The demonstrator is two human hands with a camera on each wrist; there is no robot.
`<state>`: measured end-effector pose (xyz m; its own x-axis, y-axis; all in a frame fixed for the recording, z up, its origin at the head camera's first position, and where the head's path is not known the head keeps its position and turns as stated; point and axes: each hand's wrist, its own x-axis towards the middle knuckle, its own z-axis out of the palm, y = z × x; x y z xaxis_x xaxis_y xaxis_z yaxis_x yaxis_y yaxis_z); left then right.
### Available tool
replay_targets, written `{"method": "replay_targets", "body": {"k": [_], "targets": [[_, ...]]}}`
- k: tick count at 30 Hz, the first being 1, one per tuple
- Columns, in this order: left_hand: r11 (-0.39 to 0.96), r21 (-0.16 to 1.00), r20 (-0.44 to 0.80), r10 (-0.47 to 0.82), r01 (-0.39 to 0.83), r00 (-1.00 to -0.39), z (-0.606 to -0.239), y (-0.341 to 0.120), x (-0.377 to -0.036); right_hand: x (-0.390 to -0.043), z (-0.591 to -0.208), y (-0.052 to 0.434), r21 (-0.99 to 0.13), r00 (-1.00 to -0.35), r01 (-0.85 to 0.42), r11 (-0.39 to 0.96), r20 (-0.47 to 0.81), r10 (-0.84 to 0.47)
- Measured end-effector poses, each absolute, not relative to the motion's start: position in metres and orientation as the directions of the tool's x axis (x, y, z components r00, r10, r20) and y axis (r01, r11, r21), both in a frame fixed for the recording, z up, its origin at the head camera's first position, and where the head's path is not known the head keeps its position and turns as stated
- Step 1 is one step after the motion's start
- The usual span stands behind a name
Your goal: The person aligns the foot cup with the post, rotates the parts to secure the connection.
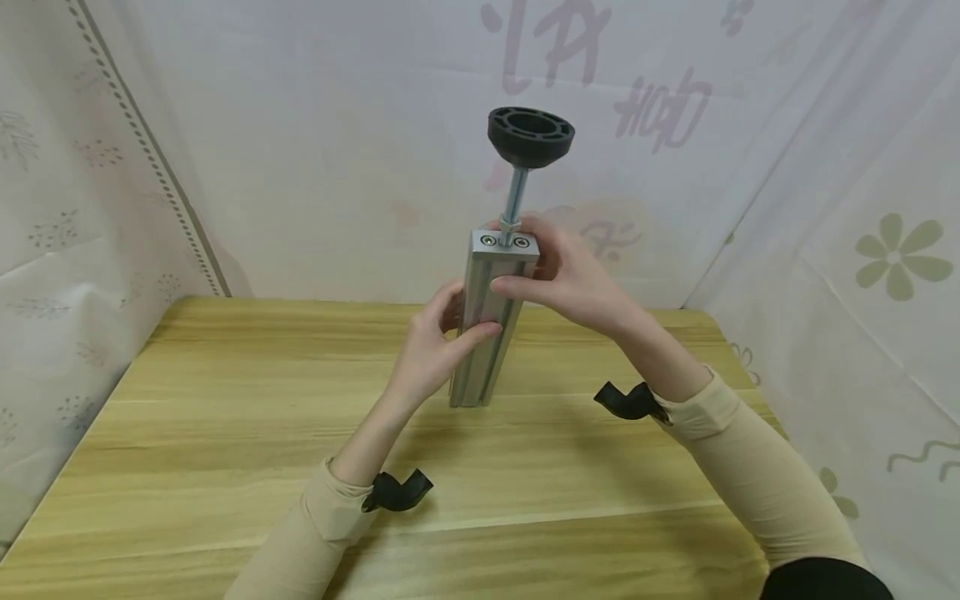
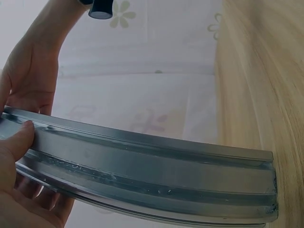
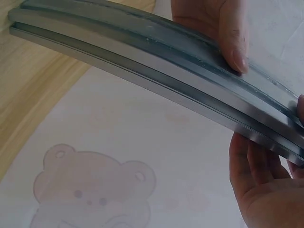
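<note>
Aluminium profile (image 1: pixel 487 325) stands in both hands' grip: left hand (image 1: pixel 431 350) mid-length, right hand (image 1: pixel 573 279) at top (fingertips hidden)

- Setting: a small makeshift recording booth, not a kitchen or workshop proper.
- Evidence: a light wooden table top with visible grain (image 1: pixel 225 433) is enclosed on three sides by hung white fabric sheets printed with flowers, leaves and faint characters (image 1: pixel 862 208).
- A pale cartoon bear print on the white cloth (image 3: pixel 90 190) points to household sheeting.
- No fixed furniture or walls show.
</note>
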<state>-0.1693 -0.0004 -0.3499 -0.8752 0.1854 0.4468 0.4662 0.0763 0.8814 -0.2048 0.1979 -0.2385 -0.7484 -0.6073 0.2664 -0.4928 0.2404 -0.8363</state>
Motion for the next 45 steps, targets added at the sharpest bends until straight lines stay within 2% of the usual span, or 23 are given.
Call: {"method": "replay_targets", "body": {"k": [7, 18, 28, 35, 39, 45], "targets": [[0.111, 0.885, 0.427, 0.189, 0.451, -0.884, -0.349, 0.000, -0.169, -0.203, -0.236, 0.199, -0.797, -0.764, -0.521, 0.305, 0.276, -0.583], [0.095, 0.882, 0.440, 0.183, 0.461, -0.879, -0.346, -0.002, -0.165, -0.198, -0.233, 0.198, -0.799, -0.780, -0.512, 0.316, 0.279, -0.560], [0.144, 0.878, 0.428, 0.188, 0.456, -0.884, -0.330, -0.006, -0.157, -0.182, -0.234, 0.201, -0.812, -0.847, -0.477, 0.337, 0.321, -0.424], [0.185, 0.871, 0.421, 0.199, 0.456, -0.885, -0.324, -0.013, -0.153, -0.170, -0.241, 0.198, -0.824, -0.855, -0.486, 0.292, 0.381, -0.351], [0.199, 0.866, 0.417, 0.220, 0.459, -0.882, -0.321, -0.016, -0.152, -0.166, -0.245, 0.200, -0.850, -0.882, -0.446, 0.281, 0.363, -0.300], [0.210, 0.874, 0.384, 0.252, 0.437, -0.888, -0.317, -0.017, -0.150, -0.158, -0.252, 0.204, -0.914, -0.941, -0.313, 0.258, 0.263, -0.212]]}}
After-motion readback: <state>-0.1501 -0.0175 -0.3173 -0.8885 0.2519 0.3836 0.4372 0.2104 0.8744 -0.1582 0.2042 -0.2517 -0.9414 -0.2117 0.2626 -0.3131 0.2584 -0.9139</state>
